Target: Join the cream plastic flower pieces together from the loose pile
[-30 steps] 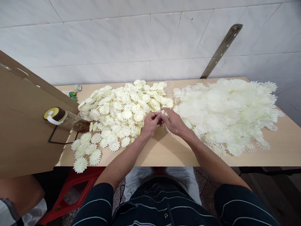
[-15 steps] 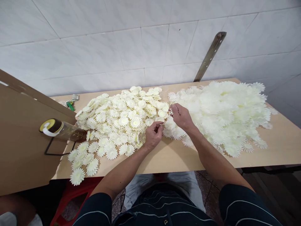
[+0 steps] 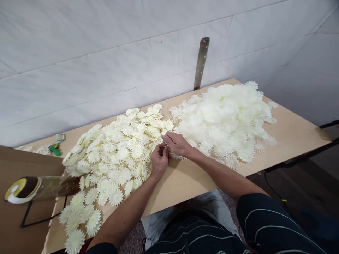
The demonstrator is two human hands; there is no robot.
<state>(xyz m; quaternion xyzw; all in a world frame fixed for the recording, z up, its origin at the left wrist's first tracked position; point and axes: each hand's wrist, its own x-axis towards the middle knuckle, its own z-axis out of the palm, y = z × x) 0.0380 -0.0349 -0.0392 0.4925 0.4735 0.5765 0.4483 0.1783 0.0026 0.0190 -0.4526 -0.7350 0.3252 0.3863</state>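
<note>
My left hand [image 3: 159,161] is closed, thumb and fingers pinched together, at the right edge of a heap of cream artificial flower heads [image 3: 116,148]. My right hand [image 3: 177,144] is pinched too, its fingertips right beside the left hand's. Anything between the fingertips is too small or hidden to make out. Right of my hands spreads a second heap of paler, more translucent flower petal pieces [image 3: 222,120]. A few flower heads [image 3: 79,218] lie apart from the left heap, at the table's near left corner.
A bottle [image 3: 50,188] with a dark and yellow lid stands beside the left heap, near a cardboard panel [image 3: 26,165]. Behind it lies a small green object [image 3: 55,149]. At the back, a metal strip [image 3: 201,63] leans on the tiled wall. Bare tabletop [image 3: 182,180] shows before me.
My right hand has come left from the pale heap to meet my left hand at the fingertips. The camera view has turned and tilted, shifting the whole scene.
</note>
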